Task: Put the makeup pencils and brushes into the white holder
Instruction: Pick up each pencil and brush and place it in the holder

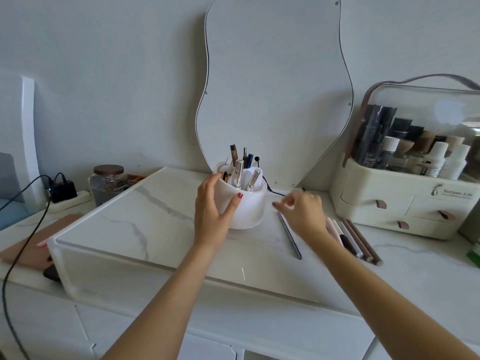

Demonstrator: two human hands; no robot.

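The round white holder (250,207) stands on the marble top below the mirror, with several pencils, tubes and brushes upright in it. My left hand (214,206) wraps its left side, thumb on the front. My right hand (301,211) hovers just right of the holder, fingers curled and blurred, nothing clearly in it. A grey pencil (289,236) lies on the marble below that hand. Several more pencils (359,240), white, black and brown, lie side by side further right, partly hidden by my right wrist.
A cream cosmetics organiser (400,203) with drawers and a clear lid stands at the right. A wavy mirror (272,87) leans on the wall. A glass jar (109,181), a charger with a black cable (61,189) and a brown board (31,245) sit at the left.
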